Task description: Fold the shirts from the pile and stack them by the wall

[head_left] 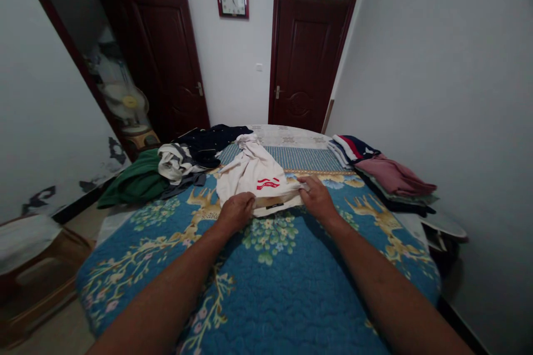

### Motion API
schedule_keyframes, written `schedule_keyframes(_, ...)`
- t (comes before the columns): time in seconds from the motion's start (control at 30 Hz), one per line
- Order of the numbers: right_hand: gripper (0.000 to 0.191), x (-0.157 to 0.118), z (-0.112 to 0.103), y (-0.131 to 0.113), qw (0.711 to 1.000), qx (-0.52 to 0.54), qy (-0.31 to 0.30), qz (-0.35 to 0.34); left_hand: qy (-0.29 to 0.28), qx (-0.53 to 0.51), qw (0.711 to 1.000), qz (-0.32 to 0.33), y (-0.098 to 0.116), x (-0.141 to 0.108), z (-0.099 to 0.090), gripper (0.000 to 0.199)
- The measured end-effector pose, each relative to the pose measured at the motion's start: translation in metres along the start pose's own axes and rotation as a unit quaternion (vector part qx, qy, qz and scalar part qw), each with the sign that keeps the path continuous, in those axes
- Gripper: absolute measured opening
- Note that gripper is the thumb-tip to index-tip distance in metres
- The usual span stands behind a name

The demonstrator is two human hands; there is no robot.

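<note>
A white shirt (254, 169) with a red printed mark lies bunched on the blue patterned cover (287, 299), its far end narrow and crumpled. Its near edge is held apart between my two hands, so the opening gapes and a small dark label shows inside. My left hand (238, 211) is closed on the left part of that edge. Pinched at the right corner of the cloth is my right hand (315, 195), thumb and fingers together.
Loose clothes lie at the table's left: a green garment (135, 180), a striped one (177, 162) and a dark navy one (220, 137). Folded clothes (393, 175) are stacked at the right edge. A wooden stool (45, 255) stands at the lower left, and a wall borders the right.
</note>
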State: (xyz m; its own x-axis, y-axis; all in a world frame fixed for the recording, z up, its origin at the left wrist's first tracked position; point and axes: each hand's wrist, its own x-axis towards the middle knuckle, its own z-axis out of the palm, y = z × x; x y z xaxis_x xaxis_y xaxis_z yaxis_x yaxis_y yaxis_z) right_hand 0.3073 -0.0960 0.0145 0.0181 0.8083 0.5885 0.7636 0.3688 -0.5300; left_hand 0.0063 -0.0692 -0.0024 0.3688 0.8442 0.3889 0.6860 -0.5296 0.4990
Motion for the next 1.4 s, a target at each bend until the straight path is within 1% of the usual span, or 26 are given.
schedule_keyframes(0.1, 0.048, -0.002, -0.003, 0.008, 0.993, -0.106, -0.045, 0.001, 0.046, -0.016, 0.999, 0.01, 0.001, 0.0, -0.003, 0.029)
schedule_keyframes(0.17, 0.046, -0.003, -0.005, 0.012, 0.983, -0.168, -0.064, 0.023, 0.074, -0.026, 0.997, 0.016, 0.003, 0.001, -0.006, 0.03)
schedule_keyframes(0.23, 0.039, -0.003, -0.006, 0.015, 0.975, -0.205, -0.074, 0.045, 0.085, -0.032, 0.996, 0.02, 0.003, 0.0, -0.007, 0.03)
schedule_keyframes(0.3, 0.035, -0.002, -0.007, 0.017, 0.972, -0.213, -0.082, 0.048, 0.083, -0.035, 0.995, 0.032, 0.002, -0.001, -0.006, 0.029)
schedule_keyframes(0.43, 0.031, 0.0, -0.009, 0.018, 0.976, -0.192, -0.099, 0.013, 0.082, -0.029, 0.995, 0.057, -0.002, -0.005, -0.002, 0.028)
schedule_keyframes(0.53, 0.038, -0.001, -0.011, 0.015, 0.978, -0.182, -0.103, -0.015, 0.088, -0.026, 0.993, 0.077, -0.002, -0.006, -0.002, 0.026)
schedule_keyframes(0.6, 0.043, -0.002, -0.011, 0.01, 0.976, -0.181, -0.115, -0.027, 0.097, -0.026, 0.991, 0.093, -0.002, -0.005, -0.002, 0.024)
schedule_keyframes(0.7, 0.043, -0.003, -0.012, 0.005, 0.972, -0.182, -0.144, -0.024, 0.119, -0.022, 0.986, 0.114, -0.001, -0.004, -0.002, 0.021)
schedule_keyframes(0.8, 0.037, -0.001, -0.014, 0.003, 0.972, -0.171, -0.162, -0.016, 0.134, -0.01, 0.982, 0.129, -0.003, -0.004, -0.001, 0.02)
schedule_keyframes(0.9, 0.032, 0.002, -0.015, 0.004, 0.976, -0.153, -0.153, -0.013, 0.133, 0.0, 0.982, 0.135, -0.004, -0.005, -0.001, 0.02)
schedule_keyframes(1.03, 0.034, 0.005, -0.016, 0.004, 0.986, -0.139, -0.093, 0.012, 0.11, 0.012, 0.985, 0.135, -0.001, -0.006, -0.003, 0.019)
schedule_keyframes(1.1, 0.035, 0.005, -0.017, 0.004, 0.987, -0.143, -0.073, 0.024, 0.101, 0.017, 0.986, 0.13, 0.002, -0.007, -0.005, 0.017)
schedule_keyframes(1.2, 0.034, 0.004, -0.021, 0.004, 0.979, -0.191, -0.061, 0.032, 0.108, 0.017, 0.986, 0.123, 0.004, -0.007, -0.008, 0.016)
schedule_keyframes(1.27, 0.033, 0.004, -0.025, 0.006, 0.966, -0.245, -0.065, 0.043, 0.127, 0.013, 0.984, 0.124, 0.004, -0.006, -0.01, 0.016)
schedule_keyframes(1.33, 0.033, 0.004, -0.028, 0.011, 0.954, -0.284, -0.067, 0.07, 0.138, 0.013, 0.981, 0.134, 0.004, -0.006, -0.011, 0.016)
schedule_keyframes(1.4, 0.034, 0.005, -0.029, 0.017, 0.955, -0.271, -0.061, 0.105, 0.133, 0.019, 0.979, 0.153, 0.003, -0.006, -0.011, 0.016)
